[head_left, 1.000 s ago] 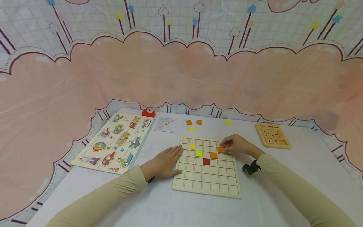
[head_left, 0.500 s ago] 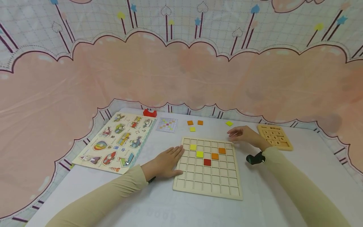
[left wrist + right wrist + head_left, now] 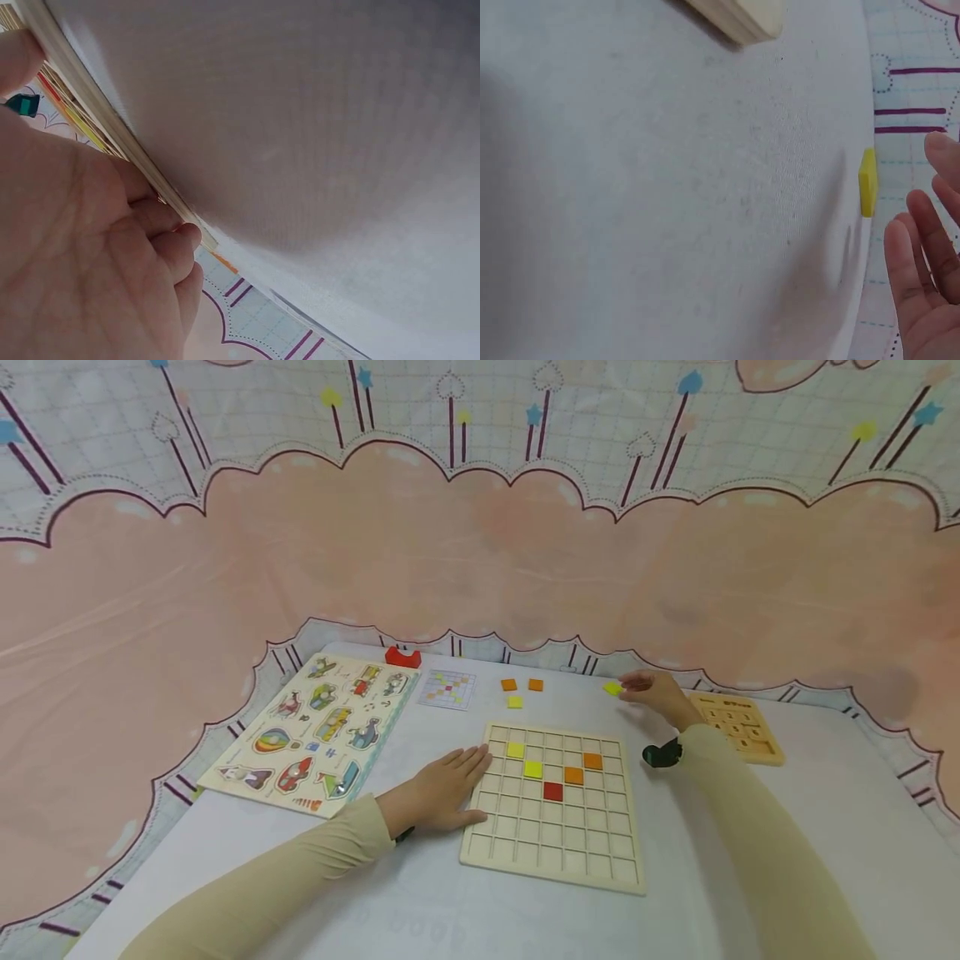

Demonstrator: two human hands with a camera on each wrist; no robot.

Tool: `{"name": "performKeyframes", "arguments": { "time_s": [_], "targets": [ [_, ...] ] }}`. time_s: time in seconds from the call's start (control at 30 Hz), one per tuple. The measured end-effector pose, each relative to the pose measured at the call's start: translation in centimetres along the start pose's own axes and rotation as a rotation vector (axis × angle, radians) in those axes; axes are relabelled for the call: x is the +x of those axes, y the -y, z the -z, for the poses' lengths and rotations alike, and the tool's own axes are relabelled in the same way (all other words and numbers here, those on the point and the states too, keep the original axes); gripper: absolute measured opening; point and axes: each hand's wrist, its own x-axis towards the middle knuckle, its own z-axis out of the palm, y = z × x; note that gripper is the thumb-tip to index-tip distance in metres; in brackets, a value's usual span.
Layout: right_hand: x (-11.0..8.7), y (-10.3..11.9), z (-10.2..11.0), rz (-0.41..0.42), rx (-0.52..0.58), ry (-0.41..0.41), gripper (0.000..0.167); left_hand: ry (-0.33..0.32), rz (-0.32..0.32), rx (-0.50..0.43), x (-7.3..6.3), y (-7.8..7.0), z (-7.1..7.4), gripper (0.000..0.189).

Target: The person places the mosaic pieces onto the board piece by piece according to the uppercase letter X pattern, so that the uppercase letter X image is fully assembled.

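Note:
A square wooden grid board (image 3: 517, 839) lies on the table, with two yellow tiles, two orange tiles and a red tile (image 3: 552, 792) in its cells. My left hand (image 3: 438, 793) rests along the board's left edge, fingers extended onto the rim; the left wrist view shows the palm (image 3: 75, 240) against that edge. Beyond the board's far right corner, my right hand (image 3: 660, 697) is at a loose yellow tile (image 3: 612, 688). In the right wrist view its fingers (image 3: 904, 255) and thumb are spread apart, with the yellow tile (image 3: 868, 182) near their tips.
Two orange tiles (image 3: 509, 685) and another yellow tile (image 3: 514, 702) lie behind the board. A pattern card (image 3: 447, 690), a red piece (image 3: 402, 657) and a picture puzzle board (image 3: 311, 735) are to the left. A wooden number puzzle (image 3: 738, 727) sits right, partly behind the right arm.
My right hand has let go of the orange tile in the board's upper right cell and moved back to the loose yellow tile. The left hand stays at the board's edge.

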Motion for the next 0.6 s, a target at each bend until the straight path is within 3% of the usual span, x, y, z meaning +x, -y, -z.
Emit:
{"name": "performKeyframes", "arguments": {
  "time_s": [0.13,0.3,0.6],
  "targets": [
    [0.7,-0.1,-0.2,-0.036,-0.060,-0.010,0.050,-0.002,-0.007,0.015,0.1,0.0,-0.1,0.084],
    [1.2,-0.2,-0.4,-0.024,-0.092,0.038,0.055,-0.006,-0.011,0.021,0.2,0.0,-0.1,0.084],
    [1.1,-0.2,-0.9,0.034,-0.085,0.113,0.041,-0.011,-0.013,0.035,0.1,0.0,-0.1,0.084]
  ]
}}
